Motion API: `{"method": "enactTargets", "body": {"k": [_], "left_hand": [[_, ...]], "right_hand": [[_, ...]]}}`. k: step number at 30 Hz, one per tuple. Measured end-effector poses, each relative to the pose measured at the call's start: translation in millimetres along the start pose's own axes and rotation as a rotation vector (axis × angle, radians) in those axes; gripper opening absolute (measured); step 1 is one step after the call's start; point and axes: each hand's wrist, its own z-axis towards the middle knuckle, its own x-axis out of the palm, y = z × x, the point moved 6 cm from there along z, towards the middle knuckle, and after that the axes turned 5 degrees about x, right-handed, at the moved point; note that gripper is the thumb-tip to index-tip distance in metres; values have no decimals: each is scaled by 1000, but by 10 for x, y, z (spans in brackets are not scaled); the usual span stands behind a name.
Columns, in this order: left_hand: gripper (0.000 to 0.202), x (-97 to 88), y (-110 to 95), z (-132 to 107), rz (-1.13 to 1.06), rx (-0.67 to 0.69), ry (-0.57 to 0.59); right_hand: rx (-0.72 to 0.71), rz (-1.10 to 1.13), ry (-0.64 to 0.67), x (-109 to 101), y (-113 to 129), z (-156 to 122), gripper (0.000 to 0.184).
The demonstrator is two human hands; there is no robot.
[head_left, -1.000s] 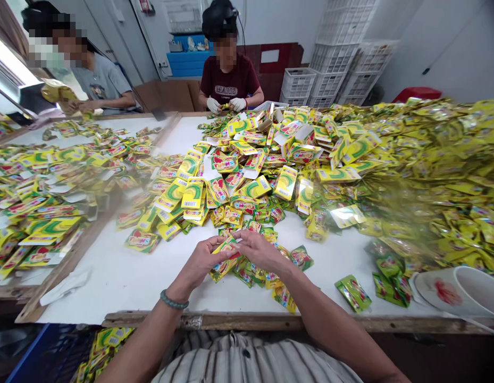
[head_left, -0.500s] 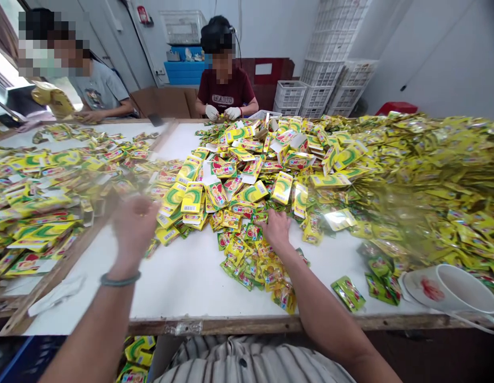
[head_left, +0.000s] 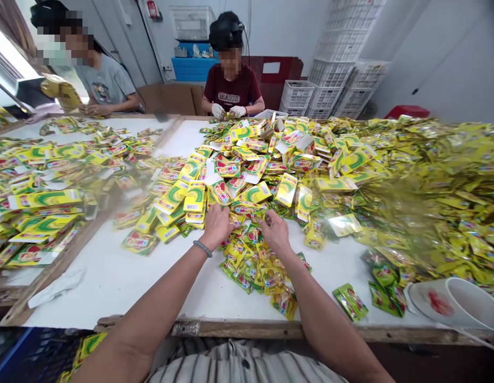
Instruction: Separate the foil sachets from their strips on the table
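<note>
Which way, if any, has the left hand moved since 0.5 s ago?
Yes. The left hand moved right, away from the wooden rail, onto the sachets beside the right hand.

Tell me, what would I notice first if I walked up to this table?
The huge heap of yellow and green packets covering the right side of the white table would catch your eye first. Right in the middle, the person's left hand and right hand rest on a smaller pile of little packets. A white cup sits at the near right corner, and a person in a dark red shirt sits at the far end.
</note>
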Motion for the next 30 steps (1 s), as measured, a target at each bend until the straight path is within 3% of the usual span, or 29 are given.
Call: {"method": "enactTargets", "body": {"k": [4, 7, 9, 12, 16, 19, 25, 28, 30], "left_hand": [[31, -55, 4, -59, -219, 51, -47], [38, -128, 155, -202, -544, -149, -197], [44, -103, 208, -317, -875, -271, -291], [45, 41, 124, -456, -1436, -395, -332], [43, 123, -81, -594, -1849, -501, -323], [39, 75, -134, -654, -1921, -564, -285], [30, 50, -23, -661, -1742, -596, -61], [32, 64, 88, -664, -1690, -593, -132], [33, 72, 129, -679, -1681, -601, -218]], "right_hand": [[29, 148, -1, -96, 46, -6, 20], [99, 402, 46, -103, 67, -33, 27], [176, 659, 118, -35, 96, -89, 34], [261, 940, 278, 148, 195, -231, 40], [281, 955, 385, 300, 266, -370, 37], [273, 933, 359, 282, 251, -372, 35], [161, 896, 337, 154, 288, -312, 30], [176, 882, 244, 27, 250, -276, 33], [198, 908, 251, -14, 252, -286, 35]]}}
